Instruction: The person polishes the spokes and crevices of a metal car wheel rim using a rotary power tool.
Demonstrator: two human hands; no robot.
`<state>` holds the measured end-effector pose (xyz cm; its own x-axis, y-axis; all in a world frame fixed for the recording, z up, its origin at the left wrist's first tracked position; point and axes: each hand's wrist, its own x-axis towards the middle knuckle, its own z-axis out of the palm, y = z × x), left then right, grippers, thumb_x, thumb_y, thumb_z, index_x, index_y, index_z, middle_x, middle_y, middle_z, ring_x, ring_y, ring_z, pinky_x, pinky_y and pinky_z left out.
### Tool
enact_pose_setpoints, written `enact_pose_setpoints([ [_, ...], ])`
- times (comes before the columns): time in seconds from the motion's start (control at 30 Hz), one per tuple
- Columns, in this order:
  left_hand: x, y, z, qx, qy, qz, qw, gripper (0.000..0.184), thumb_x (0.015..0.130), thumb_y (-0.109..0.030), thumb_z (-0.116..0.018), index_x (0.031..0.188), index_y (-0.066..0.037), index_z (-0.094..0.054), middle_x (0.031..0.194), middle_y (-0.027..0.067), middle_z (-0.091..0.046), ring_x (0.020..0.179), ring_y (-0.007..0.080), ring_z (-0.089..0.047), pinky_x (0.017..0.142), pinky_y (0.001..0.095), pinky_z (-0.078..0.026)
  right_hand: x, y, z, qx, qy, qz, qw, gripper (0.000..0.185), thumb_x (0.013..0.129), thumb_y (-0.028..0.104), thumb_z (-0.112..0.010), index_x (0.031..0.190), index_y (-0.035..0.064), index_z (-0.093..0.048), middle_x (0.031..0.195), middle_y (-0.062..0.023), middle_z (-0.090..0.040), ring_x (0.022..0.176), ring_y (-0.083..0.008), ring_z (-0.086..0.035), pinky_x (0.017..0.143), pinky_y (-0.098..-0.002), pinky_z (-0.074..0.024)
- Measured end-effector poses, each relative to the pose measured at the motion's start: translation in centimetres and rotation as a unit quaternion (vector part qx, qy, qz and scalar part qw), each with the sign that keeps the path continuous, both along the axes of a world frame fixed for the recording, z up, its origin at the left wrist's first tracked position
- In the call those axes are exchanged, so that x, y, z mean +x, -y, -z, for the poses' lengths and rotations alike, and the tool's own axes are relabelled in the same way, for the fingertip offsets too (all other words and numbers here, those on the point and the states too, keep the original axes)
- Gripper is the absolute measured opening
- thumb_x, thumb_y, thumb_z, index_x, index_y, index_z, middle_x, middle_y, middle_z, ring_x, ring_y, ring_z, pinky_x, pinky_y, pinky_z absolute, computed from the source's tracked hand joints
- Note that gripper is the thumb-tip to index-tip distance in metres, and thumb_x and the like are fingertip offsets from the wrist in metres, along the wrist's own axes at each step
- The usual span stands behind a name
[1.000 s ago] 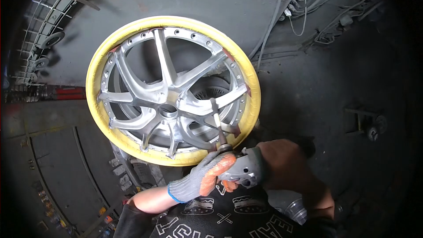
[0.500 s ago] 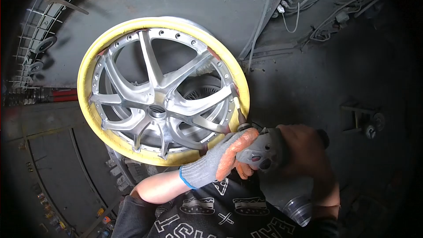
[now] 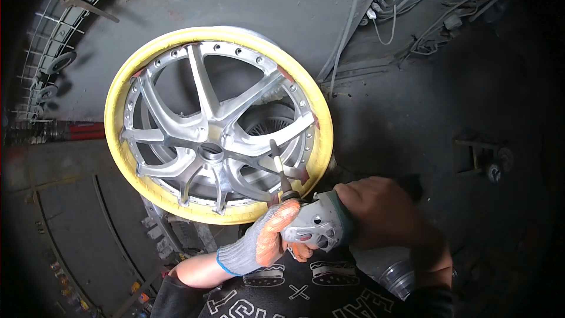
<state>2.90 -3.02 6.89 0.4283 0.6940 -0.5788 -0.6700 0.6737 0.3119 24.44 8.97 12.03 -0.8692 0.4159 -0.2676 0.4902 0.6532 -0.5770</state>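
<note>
A silver multi-spoke wheel rim (image 3: 209, 85) with yellow covering (image 3: 113, 115) around its outer lip stands tilted in front of me. My left hand (image 3: 265, 235), in a grey glove with an orange palm, is closed around the front end of a hand-held grinder (image 3: 315, 224). My bare right hand (image 3: 376, 209) grips the grinder's rear body; its fingers are partly in shadow. From the grinder's nose a slim tapered bit (image 3: 279, 162) points up over the lower right spokes. Whether its tip touches the metal, I cannot tell.
Cables (image 3: 391, 6) hang at the upper right. A wire rack (image 3: 65, 35) with discs curves along the upper left. Another metal wheel part (image 3: 397, 280) stands low on the right, and a small metal stand (image 3: 482, 156) lies in shadow farther right.
Both hands and the grinder have shifted left and slightly down. The bit has moved from the rim's right edge inward to beside a spoke. The wheel rim has hardly moved in view.
</note>
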Motion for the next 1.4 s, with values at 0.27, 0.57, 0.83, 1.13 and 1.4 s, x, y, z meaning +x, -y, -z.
enact_pose_setpoints([
  [0.27, 1.3, -2.4, 2.5, 0.032, -0.073, 0.052, 0.995, 0.050, 0.104, -0.042, -0.054, 0.138, -0.006, -0.050, 0.120, 0.0094, -0.066, 0.106, 0.0212, -0.067, 0.090, 0.0367, -0.056, 2.4, -0.1, 0.3, -0.004, -0.065, 0.141, 0.988, 0.062, 0.061, 0.028, -0.085, 0.109, -0.0010, -0.059, 0.091, -0.0194, -0.068, 0.081, -0.0404, -0.069, 0.075, -0.0470, -0.0553],
  [0.57, 2.8, -3.1, 4.7, 0.026, -0.097, 0.063, 0.993, 0.040, 0.108, -0.044, -0.046, 0.125, -0.008, -0.054, 0.105, 0.0038, -0.066, 0.091, 0.0101, -0.064, 0.073, 0.0213, -0.050, 4.5, -0.6, 2.4, -0.044, -0.103, 0.217, 0.970, 0.066, 0.055, 0.028, -0.091, 0.109, 0.0005, -0.064, 0.093, -0.0186, -0.070, 0.084, -0.0397, -0.070, 0.074, -0.0434, -0.0572],
  [0.83, 0.9, -0.1, 5.5, 0.061, -0.024, 0.036, 0.997, 0.034, 0.108, -0.018, -0.044, 0.131, 0.007, -0.048, 0.116, 0.0196, -0.062, 0.100, 0.0226, -0.067, 0.087, 0.0274, -0.053, 3.2, 0.0, 2.5, -0.130, -0.118, 0.190, 0.966, 0.068, 0.060, 0.034, -0.091, 0.113, 0.0031, -0.063, 0.095, -0.0178, -0.070, 0.084, -0.0387, -0.070, 0.074, -0.0442, -0.0575],
  [1.13, -0.2, 0.8, 3.9, 0.030, 0.037, -0.024, 0.999, 0.050, 0.100, -0.027, -0.066, 0.134, 0.004, -0.046, 0.112, 0.0192, -0.063, 0.081, 0.0305, -0.072, 0.070, 0.0394, -0.059, 1.3, 0.9, 2.3, -0.157, -0.157, 0.182, 0.958, 0.064, 0.063, 0.034, -0.091, 0.111, 0.0035, -0.064, 0.097, -0.0175, -0.070, 0.085, -0.0378, -0.071, 0.074, -0.0428, -0.0579],
  [1.4, 1.2, -1.1, 7.8, 0.153, -0.141, 0.133, 0.969, 0.055, 0.104, -0.032, -0.053, 0.142, 0.007, -0.042, 0.111, 0.0285, -0.063, 0.096, 0.0379, -0.070, 0.085, 0.0445, -0.058, 3.8, 1.3, 2.9, -0.071, -0.122, 0.256, 0.956, 0.074, 0.056, 0.025, -0.094, 0.118, -0.0017, -0.062, 0.102, -0.0189, -0.071, 0.091, -0.0349, -0.073, 0.079, -0.0394, -0.0579],
])
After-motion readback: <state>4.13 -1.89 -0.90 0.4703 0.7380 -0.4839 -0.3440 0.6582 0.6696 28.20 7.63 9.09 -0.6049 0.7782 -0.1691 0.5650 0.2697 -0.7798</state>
